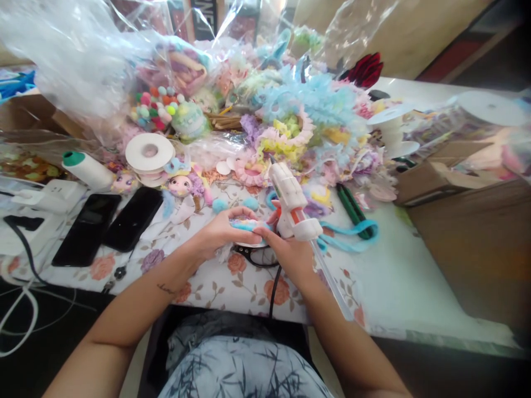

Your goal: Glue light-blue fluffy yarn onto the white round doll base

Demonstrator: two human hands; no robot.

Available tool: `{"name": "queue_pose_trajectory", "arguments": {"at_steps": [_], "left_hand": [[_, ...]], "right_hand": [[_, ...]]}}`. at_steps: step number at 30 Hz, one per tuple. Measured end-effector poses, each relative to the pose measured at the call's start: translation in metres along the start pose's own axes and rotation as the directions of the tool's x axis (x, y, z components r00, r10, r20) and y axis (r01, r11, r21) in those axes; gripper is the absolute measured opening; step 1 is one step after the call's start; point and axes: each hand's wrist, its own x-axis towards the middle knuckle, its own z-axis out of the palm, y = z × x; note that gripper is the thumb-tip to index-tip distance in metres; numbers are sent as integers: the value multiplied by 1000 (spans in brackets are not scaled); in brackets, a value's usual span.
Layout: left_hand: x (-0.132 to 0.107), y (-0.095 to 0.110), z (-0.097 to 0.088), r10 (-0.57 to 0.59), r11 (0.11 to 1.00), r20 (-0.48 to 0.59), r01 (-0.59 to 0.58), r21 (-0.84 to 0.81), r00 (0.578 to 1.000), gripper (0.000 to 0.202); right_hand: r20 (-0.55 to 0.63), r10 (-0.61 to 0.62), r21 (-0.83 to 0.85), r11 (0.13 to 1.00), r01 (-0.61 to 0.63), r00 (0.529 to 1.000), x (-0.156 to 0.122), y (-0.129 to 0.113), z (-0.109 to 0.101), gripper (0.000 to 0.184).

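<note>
My left hand (226,229) is closed round a small soft piece (245,225) with light blue edging and pastel colours; the fingers cover much of it. My right hand (290,251) grips a white hot glue gun (290,190), nozzle pointing up and away, with a clear glue stick (334,284) sticking out of its back. The right thumb also touches the soft piece. Just under the hands lies a black strap or cord (259,260). Two light blue pompoms (219,205) rest beyond my left hand, and a light blue strip (352,235) curls to the right.
Two black phones (87,229) and a power strip (25,229) lie at left. A thread cone (87,168), a ribbon spool (150,152) and doll-face pieces (182,182) stand behind. Pastel trimmings (307,99) heap at the back. Right are a green tool-like object (354,210) and a cardboard box (464,232).
</note>
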Motion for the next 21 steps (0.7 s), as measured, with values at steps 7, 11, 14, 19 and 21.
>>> {"name": "queue_pose_trajectory", "arguments": {"at_steps": [7, 11, 14, 19, 21], "left_hand": [[0, 3, 0, -4, 947, -85, -23, -320, 996, 34], [1, 9, -9, 80, 843, -250, -199, -500, 965, 29], [1, 14, -15, 134, 788, -363, -322, -526, 922, 27], [-2, 23, -21, 235, 730, -497, -490, -478, 835, 29], [-3, 26, -23, 257, 723, -541, -531, -442, 801, 32]], "right_hand": [[-189, -71, 204, 973, 110, 979, 3, 8, 0, 22], [-92, -77, 403, 909, 108, 993, -1, 2, -3, 22], [109, -74, 460, 888, 16, 991, -10, -2, -4, 20], [354, -59, 405, 909, -96, 933, -25, 2, -5, 22], [420, -14, 318, 939, -133, 907, -28, 3, -4, 23]]}}
